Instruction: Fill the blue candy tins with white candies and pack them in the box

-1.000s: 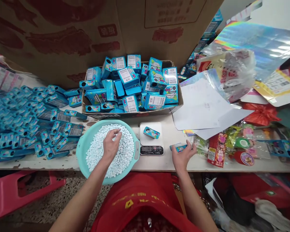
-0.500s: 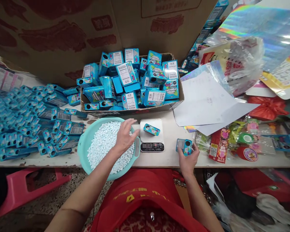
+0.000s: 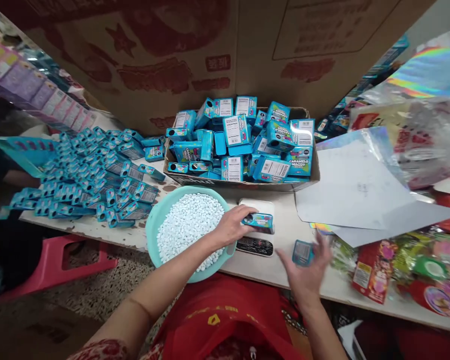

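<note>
A small blue tin (image 3: 258, 220) sits on the white scale (image 3: 255, 226), and the left hand (image 3: 232, 226) has its fingers closed around the tin's near end, the forearm reaching in from the lower left across the rim of the teal basin (image 3: 152, 225). The tin's printing is too small to read. Just left of that hand, the basin is filled with small white candies (image 3: 187, 230). The scale's dark display lies just in front of the hand; its digits cannot be read. To the right, the right hand (image 3: 308, 270) is blurred by motion, fingers spread and apart, with a second blue tin (image 3: 302, 252) at its fingertips on the tabletop (image 3: 281, 235); whether it grips that tin cannot be told. Beyond both hands stands a shallow cardboard box (image 3: 247, 182) heaped with blue tins, some reading "CARAMELO MACIZO" and others showing white nutrition labels. Far left of the left hand, many more blue tins (image 3: 93, 175) lie spread over the tabletop. Right of the right hand are white paper sheets (image 3: 356, 195) and assorted bright candy packets (image 3: 397, 260). A large printed cardboard wall (image 3: 210, 50) rises behind everything.
</note>
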The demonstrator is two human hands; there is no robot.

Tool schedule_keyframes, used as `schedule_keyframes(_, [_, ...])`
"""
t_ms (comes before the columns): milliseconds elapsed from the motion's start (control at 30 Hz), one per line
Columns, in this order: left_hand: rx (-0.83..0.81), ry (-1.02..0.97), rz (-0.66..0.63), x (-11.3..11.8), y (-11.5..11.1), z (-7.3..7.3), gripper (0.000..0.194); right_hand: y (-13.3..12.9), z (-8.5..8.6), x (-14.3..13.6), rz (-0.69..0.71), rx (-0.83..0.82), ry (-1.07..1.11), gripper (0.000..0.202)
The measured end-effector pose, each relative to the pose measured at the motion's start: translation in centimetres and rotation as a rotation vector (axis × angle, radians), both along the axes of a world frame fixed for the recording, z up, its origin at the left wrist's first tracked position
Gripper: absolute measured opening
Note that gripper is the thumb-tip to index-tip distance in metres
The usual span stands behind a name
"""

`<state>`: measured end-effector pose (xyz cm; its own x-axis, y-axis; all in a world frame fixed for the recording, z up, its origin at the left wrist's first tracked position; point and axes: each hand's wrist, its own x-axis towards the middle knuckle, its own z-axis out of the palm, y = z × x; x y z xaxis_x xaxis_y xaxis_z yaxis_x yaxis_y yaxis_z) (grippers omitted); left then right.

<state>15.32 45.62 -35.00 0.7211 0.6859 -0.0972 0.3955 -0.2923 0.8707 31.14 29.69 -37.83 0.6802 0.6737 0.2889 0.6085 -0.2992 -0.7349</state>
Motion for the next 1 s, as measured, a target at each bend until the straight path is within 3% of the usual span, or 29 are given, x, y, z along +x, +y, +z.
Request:
schedule_keyframes(67, [-0.291,-0.195,0.111,-1.4,-1.0,1.0,0.040,2.4,2.1,-1.7,0.261,-0.092,0.166,0.063])
schedule_keyframes(167, [-0.773,-0.564,0.481,-2.9,-2.1,1.9,0.045,4.9,4.0,-3.8,0.540,-0.159,0.230,0.034])
schedule_keyframes(233, [-1.002,-0.772,0.731,-3.4,-2.3,2.1,0.049,5.6,4.5,-4.9,0.579,-0.141,0.175,0.031])
schedule_keyframes(300, [-1.144,-0.852,0.887,-3.7,-2.1,2.1,0.050,5.8,4.5,-5.7,0.587,-0.143,0.123,0.032])
schedule_keyframes(400, [-1.264,-0.903,1.041,-4.3,-1.4,1.9,0.041,6.0,4.6,-6.6,0.608,-0.177,0.086,0.032])
schedule_keyframes(500, [-1.338,-1.000,1.076,-5.0,-1.2,2.0,0.033,6.2,5.3,-7.2,0.626,-0.185,0.062,0.032])
schedule_keyframes(633, [-1.307,-1.035,1.076,-5.5,-1.3,2.6,0.023,6.7,5.6,-7.9,0.617,-0.186,0.121,0.031])
schedule_keyframes(767, [-1.112,-1.033,1.037,-5.9,-1.4,2.7,0.012,7.2,4.7,-8.7,0.596,-0.179,0.262,0.030])
schedule_keyframes(833, [-1.018,-1.000,1.004,-6.3,-1.5,2.6,0.017,7.5,4.4,-9.1,0.597,-0.170,0.307,0.030])
schedule_keyframes(900, [-0.870,-0.904,0.982,-6.7,-1.6,2.7,0.020,7.8,4.4,-9.6,0.593,-0.163,0.340,0.029])
schedule_keyframes(1000, [-0.491,-0.656,0.896,-7.3,-1.9,3.3,0.011,8.3,4.4,-10.4,0.573,-0.167,0.401,0.030])
